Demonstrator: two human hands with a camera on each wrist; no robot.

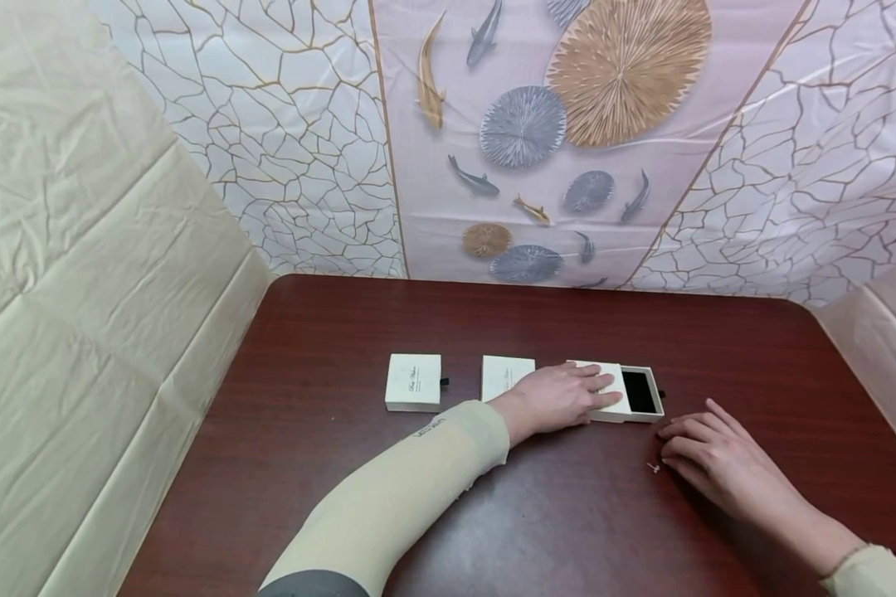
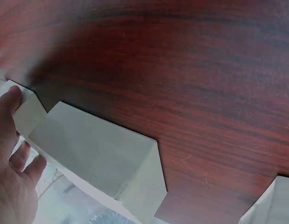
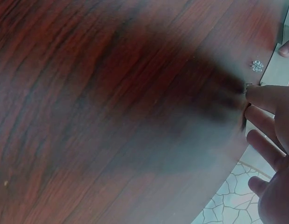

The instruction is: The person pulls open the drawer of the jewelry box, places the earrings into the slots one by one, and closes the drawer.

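My left hand (image 1: 560, 398) lies across the rightmost white box (image 1: 601, 371), its fingers over the lid and its thumb (image 2: 12, 97) against the near side. This box's drawer (image 1: 651, 417) is slid out to the right, showing a black lining (image 1: 640, 391). To the right my right hand (image 1: 724, 460) is low over the table, fingers loosely bent. Its fingertips reach down right beside small silver pieces that look like earrings (image 1: 653, 468). One is flower-shaped (image 3: 257, 66). A second small piece (image 3: 248, 86) is partly hidden at a fingertip.
A middle white box (image 2: 95, 144) stands under the left forearm. Farther left is another white box (image 1: 414, 380) with a black pull tab (image 1: 444, 382). All stand on a dark red wooden table (image 1: 328, 323). Patterned cloth (image 1: 306, 124) hangs behind it.
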